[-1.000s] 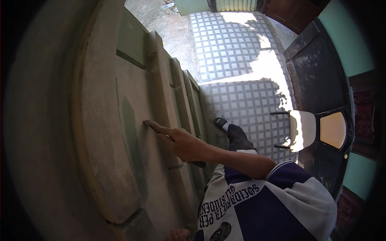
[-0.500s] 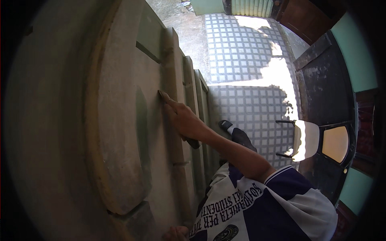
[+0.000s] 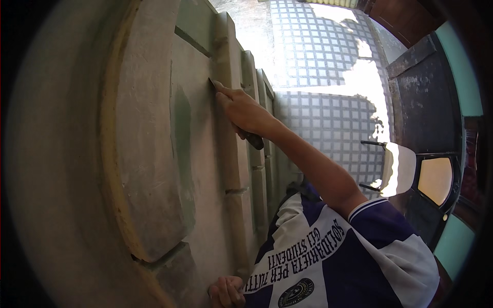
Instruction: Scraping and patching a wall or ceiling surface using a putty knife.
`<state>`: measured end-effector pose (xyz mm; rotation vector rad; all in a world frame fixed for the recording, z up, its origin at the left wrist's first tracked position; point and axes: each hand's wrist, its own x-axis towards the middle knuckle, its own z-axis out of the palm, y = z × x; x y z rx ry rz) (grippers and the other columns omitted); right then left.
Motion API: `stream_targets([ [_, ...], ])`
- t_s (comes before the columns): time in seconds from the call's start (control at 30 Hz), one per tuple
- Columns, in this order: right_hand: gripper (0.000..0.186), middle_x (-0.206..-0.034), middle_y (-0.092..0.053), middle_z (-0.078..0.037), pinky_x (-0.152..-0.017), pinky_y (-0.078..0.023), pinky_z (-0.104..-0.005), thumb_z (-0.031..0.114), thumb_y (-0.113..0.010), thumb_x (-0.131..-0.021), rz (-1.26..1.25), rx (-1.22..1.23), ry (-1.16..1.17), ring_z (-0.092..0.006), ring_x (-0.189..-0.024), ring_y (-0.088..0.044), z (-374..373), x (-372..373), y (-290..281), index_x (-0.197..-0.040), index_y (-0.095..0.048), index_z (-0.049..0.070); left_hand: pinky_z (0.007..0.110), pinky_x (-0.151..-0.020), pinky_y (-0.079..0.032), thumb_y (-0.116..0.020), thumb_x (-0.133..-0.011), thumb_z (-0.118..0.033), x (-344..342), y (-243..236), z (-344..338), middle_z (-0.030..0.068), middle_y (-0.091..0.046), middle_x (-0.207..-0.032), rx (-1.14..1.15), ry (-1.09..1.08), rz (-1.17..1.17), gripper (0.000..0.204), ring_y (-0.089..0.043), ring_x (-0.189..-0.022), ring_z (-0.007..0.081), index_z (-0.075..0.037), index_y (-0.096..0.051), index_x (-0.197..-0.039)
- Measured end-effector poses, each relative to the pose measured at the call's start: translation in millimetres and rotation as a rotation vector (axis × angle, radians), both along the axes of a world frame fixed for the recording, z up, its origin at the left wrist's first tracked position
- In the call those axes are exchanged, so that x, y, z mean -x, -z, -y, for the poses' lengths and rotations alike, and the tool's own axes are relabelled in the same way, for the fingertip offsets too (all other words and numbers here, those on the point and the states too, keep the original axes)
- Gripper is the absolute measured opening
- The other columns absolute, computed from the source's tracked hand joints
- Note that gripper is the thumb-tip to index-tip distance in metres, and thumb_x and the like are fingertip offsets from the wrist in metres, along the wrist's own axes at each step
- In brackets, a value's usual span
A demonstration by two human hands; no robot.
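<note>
My right hand [image 3: 249, 110] is closed round a small hand tool [image 3: 254, 140] with a dark handle and a thin, pointed blade, like a scraper or trowel. Its index finger stretches along the tool toward the tip. The tip rests against the pale plastered wall panel [image 3: 203, 164], close to the raised moulding [image 3: 228, 133]. A long green patch [image 3: 184, 138] shows on the same panel, left of the tip. At the lower edge, my left hand [image 3: 226, 292] has curled fingers beside my shirt; whatever it may hold is hidden.
Stepped mouldings [image 3: 259, 200] run along the wall's right side, and a yellowish edge [image 3: 108, 128] bounds it on the left. Across the tiled floor [image 3: 318, 118], partly sunlit, stands a pale chair [image 3: 400, 169] by a dark panel [image 3: 426, 97].
My right hand has moved up the picture with the tool, along the moulding. The whole view has shifted too. More of my left hand shows, and my foot has left the view.
</note>
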<state>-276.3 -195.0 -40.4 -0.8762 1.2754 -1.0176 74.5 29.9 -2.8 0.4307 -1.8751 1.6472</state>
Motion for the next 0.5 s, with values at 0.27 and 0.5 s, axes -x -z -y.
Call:
stream_targets([
  [0.27,0.059,-0.066,-0.060,-0.014,-0.046,-0.053,-0.0387,0.024,-0.035,-0.105,0.006,0.067,0.101,-0.0234,-0.043,-0.058,26,8,8,-0.159,-0.028,0.003,0.025,-0.081,-0.037,-0.059,-0.099,-0.031,53,-31,24,-0.0122,-0.069,-0.066,-0.017,-0.005,-0.050,0.030,-0.059,-0.063,0.0072,-0.025,-0.063,-0.071],
  [0.5,0.058,-0.058,-0.051,-0.007,-0.044,-0.050,-0.0353,0.030,-0.036,-0.108,0.024,0.011,0.055,-0.0185,-0.041,-0.052,30,23,13,-0.162,-0.026,0.009,0.025,-0.080,-0.035,-0.056,-0.101,-0.032,56,-31,22,-0.0144,-0.069,-0.066,0.008,-0.017,-0.041,0.033,-0.059,-0.063,0.0066,-0.027,-0.061,-0.069],
])
